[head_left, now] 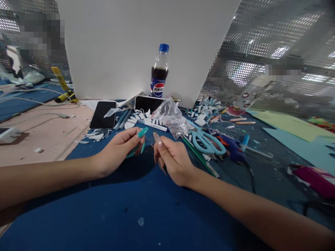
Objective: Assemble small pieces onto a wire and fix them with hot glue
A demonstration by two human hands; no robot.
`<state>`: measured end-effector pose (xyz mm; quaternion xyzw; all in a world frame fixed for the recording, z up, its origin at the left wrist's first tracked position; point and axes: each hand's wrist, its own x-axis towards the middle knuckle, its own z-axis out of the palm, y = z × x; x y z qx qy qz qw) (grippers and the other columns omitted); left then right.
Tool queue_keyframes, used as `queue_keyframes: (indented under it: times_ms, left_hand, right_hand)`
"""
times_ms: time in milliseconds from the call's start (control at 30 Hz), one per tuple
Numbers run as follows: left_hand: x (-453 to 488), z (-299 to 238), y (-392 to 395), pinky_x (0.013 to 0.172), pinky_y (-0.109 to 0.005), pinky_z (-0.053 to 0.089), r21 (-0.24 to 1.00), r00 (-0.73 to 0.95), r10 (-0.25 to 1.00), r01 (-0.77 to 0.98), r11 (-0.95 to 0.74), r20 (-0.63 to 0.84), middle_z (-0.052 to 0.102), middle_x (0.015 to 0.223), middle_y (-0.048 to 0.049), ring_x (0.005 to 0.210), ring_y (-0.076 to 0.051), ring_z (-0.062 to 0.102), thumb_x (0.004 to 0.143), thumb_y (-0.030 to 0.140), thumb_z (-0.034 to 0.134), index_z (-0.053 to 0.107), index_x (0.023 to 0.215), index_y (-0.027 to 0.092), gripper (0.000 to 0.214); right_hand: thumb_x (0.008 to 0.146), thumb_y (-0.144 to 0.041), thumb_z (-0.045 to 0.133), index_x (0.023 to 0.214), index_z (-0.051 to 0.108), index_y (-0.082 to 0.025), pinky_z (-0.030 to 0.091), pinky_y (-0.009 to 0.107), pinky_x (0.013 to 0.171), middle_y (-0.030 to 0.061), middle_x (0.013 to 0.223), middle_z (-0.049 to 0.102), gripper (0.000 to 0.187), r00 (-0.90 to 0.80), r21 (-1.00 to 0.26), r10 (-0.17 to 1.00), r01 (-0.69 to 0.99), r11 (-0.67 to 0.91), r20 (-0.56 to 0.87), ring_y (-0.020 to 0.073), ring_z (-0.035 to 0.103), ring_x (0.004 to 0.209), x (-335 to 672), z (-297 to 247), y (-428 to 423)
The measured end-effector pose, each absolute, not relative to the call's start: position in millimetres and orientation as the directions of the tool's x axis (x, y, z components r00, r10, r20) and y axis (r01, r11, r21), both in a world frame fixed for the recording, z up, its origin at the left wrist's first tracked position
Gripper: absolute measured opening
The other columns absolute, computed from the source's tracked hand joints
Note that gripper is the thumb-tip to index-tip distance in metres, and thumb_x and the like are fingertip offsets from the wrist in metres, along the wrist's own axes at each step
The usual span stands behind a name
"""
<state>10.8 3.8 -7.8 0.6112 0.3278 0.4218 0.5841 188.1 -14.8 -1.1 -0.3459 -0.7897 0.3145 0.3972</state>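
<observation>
Before a blue-capped plastic cola bottle point(159, 75) lies a slim white plastic marker point(156, 126), likely light, stiff, best gripped mid-barrel; farther out, left hand point(119, 150) and right hand point(175, 158) curl, thumb-to-finger (pinching anything? can't tell).

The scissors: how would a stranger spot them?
Start from the cola bottle before the big white board. Nearer you, slightly right, is a crumpled clear bag; the scissors lie just right of it. Two pale-blue handle loops set them apart from the dark-blue tool alongside.
</observation>
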Motion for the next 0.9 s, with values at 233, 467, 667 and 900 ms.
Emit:
queue_keyframes:
  times_ms: [233,467,667,900]
  left_hand:
    - [9,-8,3,0.053,-0.019,0.030,0.980,0.424,0.883,-0.080,-0.184,0.201,0.042,0.059,0.0049,0.054,-0.006,0.036,0.090,0.032,0.043,0.047,0.071,0.018,0.023]
    - [10,-4,1,0.055,-0.021,0.031,0.967,0.429,0.882,0.067,-0.245,0.194,0.041,0.063,0.0039,0.057,-0.008,0.036,0.089,0.035,0.042,0.046,0.071,0.018,0.026]
    - [6,4,-8,0.056,-0.022,0.033,0.869,0.564,0.760,0.140,-0.475,0.325,0.044,0.065,0.0028,0.057,-0.008,0.039,0.090,0.027,0.039,0.048,0.070,0.018,0.024]
    - [5,3,-13,0.060,-0.022,0.035,0.694,0.578,0.692,0.277,-0.665,0.433,0.048,0.069,0.0015,0.061,-0.009,0.044,0.090,0.020,0.037,0.047,0.073,0.018,0.020]
  right_hand:
    - [0.095,-0.034,0.030,0.063,0.043,-0.019,0.037,0.023,0.047,-0.0055,0.044,0.043,0.038,-0.414,-0.771,0.813,0.321,0.550,0.408,0.0075,0.043,0.039,187,-1,-15]
    - [0.094,-0.047,0.024,0.066,0.048,-0.020,0.042,0.027,0.054,-0.0002,0.056,0.049,0.046,-0.272,-0.802,0.829,0.234,0.550,0.489,0.0115,0.050,0.054,189,-4,-13]
    - [0.092,-0.052,0.022,0.068,0.050,-0.018,0.043,0.028,0.057,0.0013,0.060,0.051,0.050,-0.096,-0.855,0.855,0.059,0.516,0.510,0.0125,0.049,0.058,187,-6,-5]
    - [0.091,-0.053,0.025,0.066,0.049,-0.019,0.043,0.027,0.055,0.0006,0.058,0.050,0.049,-0.069,-0.858,0.857,0.025,0.512,0.510,0.0120,0.048,0.055,186,-7,-6]
